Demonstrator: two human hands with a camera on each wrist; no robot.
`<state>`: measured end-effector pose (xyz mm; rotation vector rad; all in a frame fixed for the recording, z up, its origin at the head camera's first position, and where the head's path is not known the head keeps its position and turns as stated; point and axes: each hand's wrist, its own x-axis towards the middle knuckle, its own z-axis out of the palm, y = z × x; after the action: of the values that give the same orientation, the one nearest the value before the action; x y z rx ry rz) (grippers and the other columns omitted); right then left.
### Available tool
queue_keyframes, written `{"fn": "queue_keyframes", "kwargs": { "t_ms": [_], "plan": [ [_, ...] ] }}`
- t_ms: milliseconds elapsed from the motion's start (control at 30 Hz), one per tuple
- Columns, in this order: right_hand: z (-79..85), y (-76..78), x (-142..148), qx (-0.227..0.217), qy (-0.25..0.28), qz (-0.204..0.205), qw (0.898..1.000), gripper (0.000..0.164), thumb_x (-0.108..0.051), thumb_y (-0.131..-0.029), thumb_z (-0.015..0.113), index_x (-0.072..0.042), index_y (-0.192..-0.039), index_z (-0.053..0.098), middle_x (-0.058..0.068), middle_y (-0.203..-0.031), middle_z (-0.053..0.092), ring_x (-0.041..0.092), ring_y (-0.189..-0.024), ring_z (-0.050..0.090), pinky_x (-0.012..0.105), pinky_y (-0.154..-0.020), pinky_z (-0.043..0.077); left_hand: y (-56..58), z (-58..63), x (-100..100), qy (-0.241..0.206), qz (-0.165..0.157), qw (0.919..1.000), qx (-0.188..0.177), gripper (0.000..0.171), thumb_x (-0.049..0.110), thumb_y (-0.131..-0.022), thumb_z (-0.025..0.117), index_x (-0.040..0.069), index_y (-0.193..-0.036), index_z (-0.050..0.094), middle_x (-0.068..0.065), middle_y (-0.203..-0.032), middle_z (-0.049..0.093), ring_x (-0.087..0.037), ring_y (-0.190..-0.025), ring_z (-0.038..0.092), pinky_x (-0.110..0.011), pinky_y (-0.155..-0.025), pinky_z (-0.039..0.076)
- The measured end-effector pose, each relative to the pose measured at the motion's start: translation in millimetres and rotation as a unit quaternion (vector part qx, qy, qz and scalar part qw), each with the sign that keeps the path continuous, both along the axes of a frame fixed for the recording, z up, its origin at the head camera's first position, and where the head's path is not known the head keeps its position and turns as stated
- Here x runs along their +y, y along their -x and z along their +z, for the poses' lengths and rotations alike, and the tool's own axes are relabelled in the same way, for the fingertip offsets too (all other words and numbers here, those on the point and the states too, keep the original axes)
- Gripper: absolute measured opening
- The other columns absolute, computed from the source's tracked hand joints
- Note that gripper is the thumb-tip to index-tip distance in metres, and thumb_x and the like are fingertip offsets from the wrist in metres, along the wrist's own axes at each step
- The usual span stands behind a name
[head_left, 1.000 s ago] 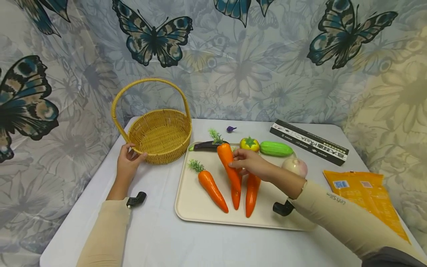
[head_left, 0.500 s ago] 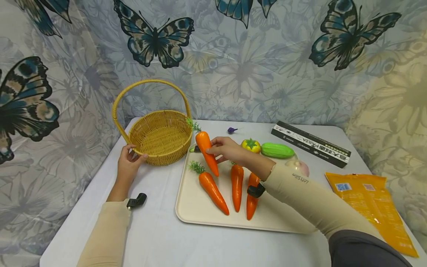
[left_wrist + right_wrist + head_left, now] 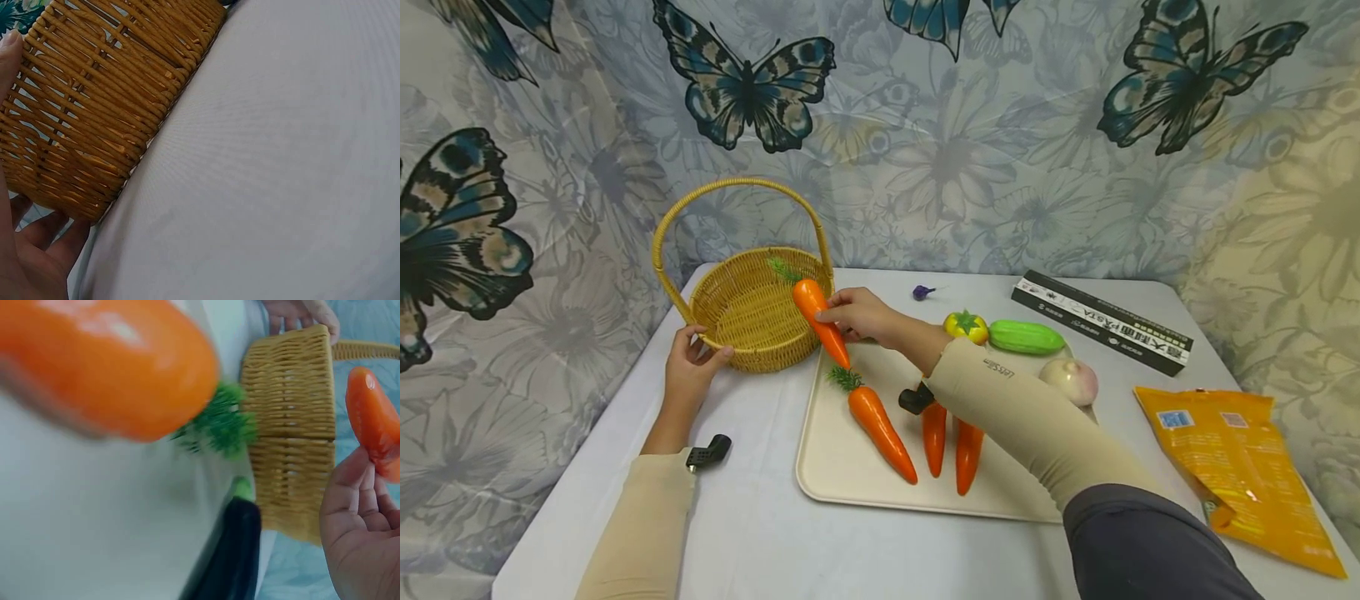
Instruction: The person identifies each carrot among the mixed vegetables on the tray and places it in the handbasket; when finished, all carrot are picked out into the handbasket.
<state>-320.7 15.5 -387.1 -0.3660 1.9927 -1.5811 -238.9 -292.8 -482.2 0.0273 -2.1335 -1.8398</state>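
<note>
My right hand [image 3: 868, 317] pinches an orange carrot [image 3: 818, 317] with a green leafy top. In the head view this carrot overlaps the right side of the yellow wicker basket [image 3: 760, 357], leaves toward its inside. My left hand [image 3: 691, 367] grips the basket's near left side; the left wrist view has the thumb by the rim and the other fingers [image 3: 69, 247] under the lower edge. Three more carrots, among them the leftmost carrot [image 3: 880, 433], lie on the beige tray [image 3: 865, 492]. Beside the basket, the right wrist view has a dark eggplant [image 3: 231, 550], mostly hidden in the head view.
On the tray's far side are a yellow tomato-like vegetable [image 3: 966, 326], a green cucumber [image 3: 1026, 337] and an onion [image 3: 1070, 382]. A black pasta box [image 3: 1101, 322] and an orange bag [image 3: 1243, 471] lie to the right. A small purple object [image 3: 922, 292] sits behind the tray.
My right hand has carried the carrot left from over the middle of the tray to the basket's right side. My left hand keeps its place on the basket.
</note>
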Motion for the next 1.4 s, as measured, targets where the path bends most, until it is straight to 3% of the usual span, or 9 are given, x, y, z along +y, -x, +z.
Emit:
{"fn": "queue_keyframes", "kwargs": {
  "t_ms": [133,300,533,700,867,1167,1300,1400],
  "plan": [
    [0.7,4.4,-19,-0.005,0.008,-0.001,1.000,0.031,-0.022,-0.092,0.069,-0.004,-0.114,0.059,0.011,-0.104,0.065,0.023,-0.085,0.064,0.037,-0.072,0.059,-1.6,-0.9,1,-0.001,-0.006,1.0000,0.005,0.054,0.009,-0.086,0.075,0.003,-0.128,0.041,-0.019,-0.152,0.025,-0.037,-0.139,0.030,-0.018,-0.093,0.047],
    [1.8,14.7,-46,-0.009,0.029,0.004,1.000,0.033,-0.025,-0.091,0.071,-0.004,-0.115,0.059,0.011,-0.106,0.066,0.027,-0.091,0.065,0.042,-0.078,0.058,-4.9,6.8,1,-0.010,-0.011,0.9999,0.006,0.048,0.006,-0.086,0.074,0.008,-0.122,0.043,-0.020,-0.155,0.020,-0.041,-0.139,0.028,-0.017,-0.093,0.046],
    [9.0,28.9,-73,-0.043,0.057,-0.041,0.997,0.034,-0.023,-0.091,0.071,-0.002,-0.113,0.057,0.012,-0.106,0.063,0.028,-0.095,0.065,0.033,-0.069,0.058,2.2,6.6,-1,-0.014,-0.018,0.9996,0.016,0.060,0.005,-0.086,0.074,-0.006,-0.130,0.035,-0.016,-0.157,0.018,-0.038,-0.140,0.028,-0.025,-0.099,0.045],
    [6.0,35.8,-86,-0.056,0.067,-0.054,0.995,0.035,-0.024,-0.091,0.072,-0.003,-0.115,0.057,0.011,-0.107,0.062,0.024,-0.089,0.066,0.039,-0.080,0.057,2.5,-2.2,-2,-0.006,-0.009,0.9998,0.018,0.061,0.007,-0.087,0.074,-0.005,-0.132,0.034,-0.016,-0.155,0.023,-0.036,-0.140,0.029,-0.019,-0.096,0.045],
    [-3.0,43.2,-97,-0.041,0.060,-0.062,0.995,0.039,-0.023,-0.091,0.071,-0.002,-0.121,0.056,0.010,-0.104,0.063,0.023,-0.087,0.066,0.048,-0.091,0.052,2.3,-4.9,-2,0.003,-0.010,0.9998,0.019,0.062,0.010,-0.088,0.074,-0.005,-0.132,0.033,-0.015,-0.156,0.021,-0.035,-0.140,0.029,-0.019,-0.096,0.045],
    [-14.2,40.9,-121,-0.006,0.048,-0.060,0.997,0.037,-0.016,-0.092,0.070,0.002,-0.121,0.057,0.011,-0.100,0.064,0.025,-0.087,0.066,0.049,-0.088,0.054,2.2,2.6,-3,-0.010,-0.009,0.9997,0.022,0.054,0.004,-0.086,0.074,-0.002,-0.127,0.038,-0.019,-0.152,0.026,-0.037,-0.140,0.029,-0.049,-0.107,0.036],
    [-15.7,34.4,-128,0.013,0.019,-0.056,0.998,0.041,-0.013,-0.092,0.070,0.004,-0.125,0.055,0.015,-0.115,0.061,0.026,-0.086,0.066,0.048,-0.083,0.056,-4.7,13.1,3,-0.012,-0.014,0.9996,0.021,0.051,0.001,-0.086,0.072,-0.005,-0.124,0.038,-0.023,-0.151,0.025,-0.042,-0.138,0.029,-0.053,-0.106,0.036],
    [-17.1,32.2,-130,0.033,-0.015,-0.055,0.998,0.034,-0.013,-0.091,0.070,0.004,-0.119,0.060,0.016,-0.122,0.058,0.025,-0.085,0.066,0.045,-0.079,0.057,-10.1,20.0,9,-0.010,-0.015,0.9995,0.025,0.051,-0.001,-0.087,0.071,-0.007,-0.123,0.037,-0.025,-0.151,0.023,-0.045,-0.138,0.029,-0.050,-0.105,0.038]
  ]
}}
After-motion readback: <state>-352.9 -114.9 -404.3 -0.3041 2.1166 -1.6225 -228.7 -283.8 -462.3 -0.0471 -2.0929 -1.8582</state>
